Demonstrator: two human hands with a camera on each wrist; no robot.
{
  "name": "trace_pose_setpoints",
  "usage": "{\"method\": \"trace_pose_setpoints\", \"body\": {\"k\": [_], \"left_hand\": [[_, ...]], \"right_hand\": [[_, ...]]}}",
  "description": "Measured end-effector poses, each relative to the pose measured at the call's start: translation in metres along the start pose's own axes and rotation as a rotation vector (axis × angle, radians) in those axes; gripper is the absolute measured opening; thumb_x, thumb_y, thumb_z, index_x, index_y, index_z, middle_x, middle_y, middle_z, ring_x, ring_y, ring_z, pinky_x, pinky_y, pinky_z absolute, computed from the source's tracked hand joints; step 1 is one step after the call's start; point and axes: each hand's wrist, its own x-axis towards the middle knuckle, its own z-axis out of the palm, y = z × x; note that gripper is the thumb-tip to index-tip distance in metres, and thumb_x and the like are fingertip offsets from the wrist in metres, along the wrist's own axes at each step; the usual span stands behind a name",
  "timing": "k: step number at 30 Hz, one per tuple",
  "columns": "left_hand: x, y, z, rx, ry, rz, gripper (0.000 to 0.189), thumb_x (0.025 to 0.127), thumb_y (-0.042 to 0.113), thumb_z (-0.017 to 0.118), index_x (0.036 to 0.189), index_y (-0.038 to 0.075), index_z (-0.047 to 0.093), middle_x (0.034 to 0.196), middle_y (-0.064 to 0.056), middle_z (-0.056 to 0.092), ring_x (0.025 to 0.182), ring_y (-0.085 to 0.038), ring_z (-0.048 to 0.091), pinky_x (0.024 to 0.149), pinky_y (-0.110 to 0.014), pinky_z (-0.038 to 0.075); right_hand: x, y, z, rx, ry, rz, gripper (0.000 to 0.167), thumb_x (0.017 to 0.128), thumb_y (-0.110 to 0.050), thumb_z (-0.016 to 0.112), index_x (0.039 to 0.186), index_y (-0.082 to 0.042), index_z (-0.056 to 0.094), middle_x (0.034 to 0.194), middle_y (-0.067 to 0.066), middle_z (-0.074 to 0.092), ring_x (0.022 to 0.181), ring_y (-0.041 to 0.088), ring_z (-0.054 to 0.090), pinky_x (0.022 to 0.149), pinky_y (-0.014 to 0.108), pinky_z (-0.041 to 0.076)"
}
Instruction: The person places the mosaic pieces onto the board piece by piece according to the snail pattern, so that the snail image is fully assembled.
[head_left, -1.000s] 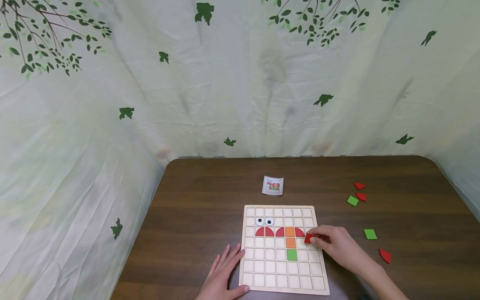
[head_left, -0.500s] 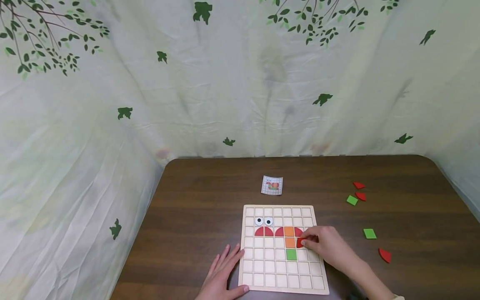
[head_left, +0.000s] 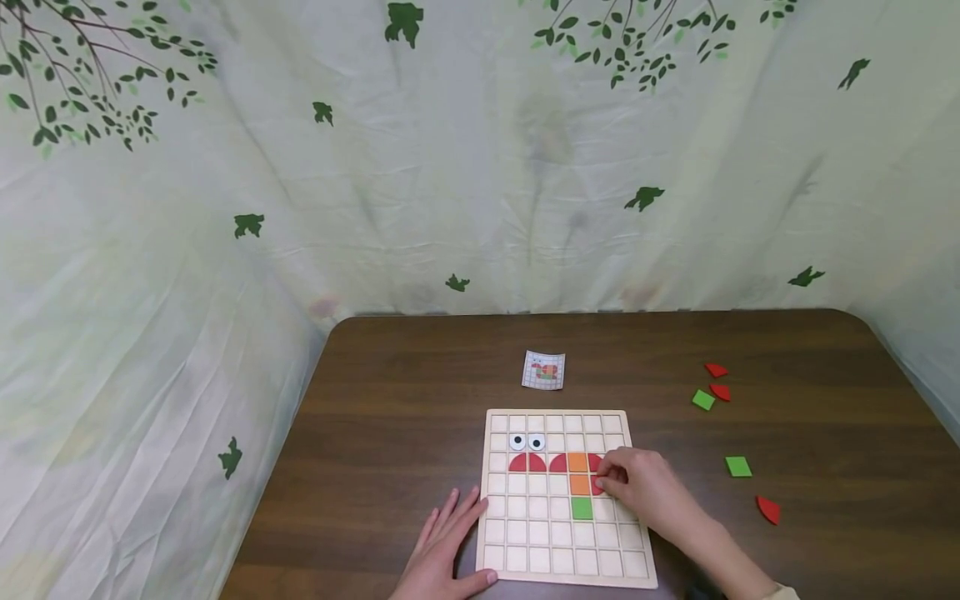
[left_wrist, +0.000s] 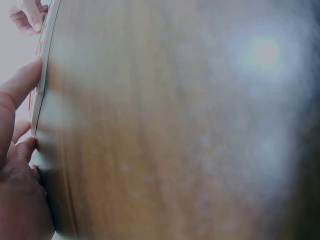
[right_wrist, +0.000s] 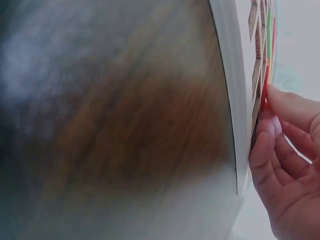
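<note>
A pale wooden grid board (head_left: 525,558) lies on the table. My right hand (head_left: 648,487) is over its right side, with thumb and fingertips pinching a red quarter-circle tile (head_left: 597,486) at the cell right of the lower orange square (head_left: 580,484). In the right wrist view the thumb touches this red tile (right_wrist: 265,90), low against the grid. My left hand (head_left: 446,554) rests at the board's left edge, fingers spread, thumb at the near left corner. On the board, two eye tiles (head_left: 527,442) sit above a row of red quarter-circles (head_left: 537,462); a green square (head_left: 582,507) lies below the orange squares.
A small pattern card (head_left: 543,371) lies behind the board. To the right are loose red quarter-circles (head_left: 768,509) and green squares (head_left: 738,467). A leaf-printed cloth (head_left: 495,167) hangs behind the brown table (head_left: 375,450).
My right hand has moved left with the red tile, from the board's right edge to the cell beside the lower orange square. The left hand has stayed put.
</note>
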Motion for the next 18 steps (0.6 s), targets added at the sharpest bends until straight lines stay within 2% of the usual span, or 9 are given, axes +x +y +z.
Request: {"method": "trace_pose_setpoints", "body": {"k": [6,14,18], "left_hand": [[0.000,0.000,0.001,0.001,-0.004,-0.008,0.084,0.081,0.059,0.071,0.152,0.029,0.038,0.159,0.001,0.031,0.146,-0.036,0.017,0.108,-0.061,0.010],[0.000,0.000,0.001,-0.013,0.013,-0.008,0.083,0.081,0.059,0.071,0.151,0.029,0.039,0.159,0.001,0.031,0.147,-0.036,0.017,0.108,-0.049,0.006],[0.000,0.000,0.001,-0.006,0.008,0.002,0.083,0.081,0.058,0.071,0.152,0.029,0.038,0.159,0.001,0.031,0.147,-0.036,0.017,0.107,-0.047,0.005]], "right_hand": [[-0.002,0.004,-0.007,0.061,-0.021,0.012,0.016,0.079,-0.012,0.083,0.082,-0.023,0.071,0.069,-0.016,0.057,0.063,0.005,0.050,0.059,0.022,0.046],[-0.014,0.016,-0.031,0.076,-0.015,0.089,0.015,0.081,-0.013,0.081,0.090,-0.021,0.071,0.073,-0.014,0.058,0.068,0.008,0.052,0.062,0.023,0.047],[-0.024,0.031,-0.044,0.053,0.026,0.063,0.018,0.082,-0.010,0.080,0.091,-0.022,0.071,0.077,-0.015,0.060,0.070,0.005,0.052,0.061,0.023,0.046]]}}
